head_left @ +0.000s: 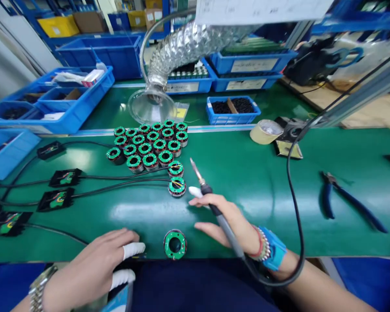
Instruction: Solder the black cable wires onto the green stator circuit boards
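My right hand [229, 216] holds a soldering iron [225, 227] between its fingers, its tip pointing up and away to the left. One fingertip wears a white finger cot. My left hand [100, 260] rests at the table's front edge, thumb and forefinger apart in white cots, with nothing visible between them. Between the hands lies a ring-shaped motor stator with a green circuit board [175, 244], touched by neither. Farther off, two stators [177, 187] have cables with thin coloured wires running to their boards. Behind them stand several more stators [150, 160] in a cluster.
Black cable boxes [56, 199] lie at the left. A fume extraction funnel [152, 106] hangs behind the cluster. A small blue bin [233, 111] holds black parts. To the right are a tape roll [265, 131] and cutting pliers [351, 199]. The iron's cord [292, 190] loops past my right wrist.
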The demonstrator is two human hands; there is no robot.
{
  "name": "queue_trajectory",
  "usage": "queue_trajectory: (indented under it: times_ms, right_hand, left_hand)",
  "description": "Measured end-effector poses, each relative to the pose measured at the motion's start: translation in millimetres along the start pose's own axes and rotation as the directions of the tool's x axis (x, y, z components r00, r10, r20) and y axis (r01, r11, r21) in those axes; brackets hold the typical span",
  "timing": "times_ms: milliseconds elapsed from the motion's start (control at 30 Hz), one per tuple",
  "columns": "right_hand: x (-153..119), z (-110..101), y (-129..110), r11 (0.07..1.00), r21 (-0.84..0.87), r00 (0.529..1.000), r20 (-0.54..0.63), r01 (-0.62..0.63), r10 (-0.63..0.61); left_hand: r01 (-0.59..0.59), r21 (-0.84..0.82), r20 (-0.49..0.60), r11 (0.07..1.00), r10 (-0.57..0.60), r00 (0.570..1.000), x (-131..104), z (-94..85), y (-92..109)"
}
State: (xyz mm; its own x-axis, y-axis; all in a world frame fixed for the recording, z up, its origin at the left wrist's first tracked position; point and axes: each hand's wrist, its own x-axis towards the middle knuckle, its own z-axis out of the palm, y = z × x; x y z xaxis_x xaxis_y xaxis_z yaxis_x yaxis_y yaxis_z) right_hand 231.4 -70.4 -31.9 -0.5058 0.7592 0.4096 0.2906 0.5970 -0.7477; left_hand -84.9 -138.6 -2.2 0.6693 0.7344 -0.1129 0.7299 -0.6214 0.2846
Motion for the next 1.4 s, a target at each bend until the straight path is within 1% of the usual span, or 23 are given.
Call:
queue_trajectory:
  times_ms: [67,133,200,267,333,400,467,533,600,667,767,833,900,933,1000,1067,1100,1133,1167,1200,1267,1333,1400]
  right_hand:
    - [-5,13,-7,0.994,0.101,0.993,0.111,0.028,-0.040]
    - [-7,23,-12,0.984,0.172,0.978,0.196,0.043,-0.077]
    - [-7,30,-16,0.976,0.215,0.964,0.248,0.047,-0.101]
    - [-6,35,-18,0.971,0.236,0.964,0.247,0.042,-0.102]
    - [-5,37,-17,0.977,0.210,0.977,0.201,0.034,-0.077]
    - [-3,36,-15,0.991,0.135,0.991,0.128,0.022,-0.039]
    - [0,34,-12,0.998,0.059,0.998,0.066,0.001,-0.005]
    - [1,31,-9,1.000,0.016,0.999,0.031,-0.018,0.018]
    - [1,28,-9,0.999,-0.003,0.999,0.013,-0.035,0.035]
    - [2,26,-12,1.000,-0.010,0.999,-0.029,-0.030,0.030]
    - [4,26,-21,1.000,0.008,0.989,-0.145,0.003,-0.002]
    - [9,28,-26,0.999,0.036,0.980,-0.197,0.006,0.001]
    - [13,30,-30,0.999,0.052,0.978,-0.207,0.007,0.004]
    - [14,32,-31,0.999,0.053,0.978,-0.210,0.006,0.005]
    - [16,34,-33,0.999,0.053,0.970,-0.241,-0.013,0.025]
    - [14,36,-33,0.997,0.065,0.956,-0.288,-0.041,0.058]
    - [13,36,-33,0.996,0.072,0.951,-0.301,-0.050,0.070]
    - [11,36,-33,0.996,0.077,0.951,-0.301,-0.052,0.073]
    - [10,36,-33,0.996,0.081,0.955,-0.290,-0.046,0.068]
    - [9,35,-33,0.996,0.083,0.959,-0.277,-0.033,0.055]
    - [8,33,-33,0.997,0.081,0.964,-0.266,-0.003,0.024]
    - [8,32,-34,0.998,0.066,0.961,-0.276,0.025,-0.006]
    - [10,32,-34,0.998,0.040,0.957,-0.289,0.044,-0.030]
  left_hand:
    - [0.067,-0.036,-0.019,0.997,-0.068,0.998,-13,18.4,0]
    - [0.087,-0.139,-0.043,0.987,-0.094,0.995,-15,31.2,-1]
    - [0.089,-0.240,-0.093,0.967,-0.115,0.989,-10,34.9,-1]
    - [0.101,-0.299,-0.190,0.949,-0.163,0.968,-3,30.3,1]
    - [0.107,-0.333,-0.320,0.937,-0.219,0.922,7,21.4,6]
    - [0.073,-0.360,-0.438,0.930,-0.238,0.867,19,12.4,12]
    - [0.028,-0.380,-0.503,0.925,-0.232,0.832,34,5.8,18]
    - [-0.011,-0.404,-0.513,0.915,-0.217,0.830,49,1.6,23]
    - [-0.031,-0.433,-0.496,0.901,-0.209,0.843,62,-0.7,27]
    - [-0.040,-0.461,-0.477,0.887,-0.210,0.853,72,-2.0,30]
    - [-0.039,-0.481,-0.454,0.876,-0.211,0.866,80,-3.4,34]
    - [-0.040,-0.473,-0.444,0.880,-0.198,0.874,82,-4.0,35]
    - [-0.061,-0.440,-0.460,0.896,-0.167,0.872,83,-2.8,37]
    - [-0.077,-0.408,-0.485,0.910,-0.145,0.863,84,-1.1,38]
    - [-0.098,-0.289,-0.573,0.952,-0.090,0.815,84,4.2,40]
    - [-0.080,-0.130,-0.655,0.988,-0.025,0.755,84,10.2,41]
    - [-0.064,-0.072,-0.679,0.995,-0.002,0.734,84,12.4,41]
    - [-0.056,-0.049,-0.690,0.997,0.007,0.724,83,13.5,41]
    - [-0.064,-0.069,-0.685,0.996,0.000,0.728,83,13.4,41]
    - [-0.079,-0.128,-0.665,0.989,-0.027,0.746,83,12.2,40]
    - [-0.104,-0.301,-0.585,0.948,-0.097,0.806,83,7.4,39]
    - [-0.096,-0.445,-0.483,0.890,-0.148,0.863,83,2.4,38]
    - [-0.079,-0.509,-0.417,0.857,-0.165,0.894,84,0.0,39]
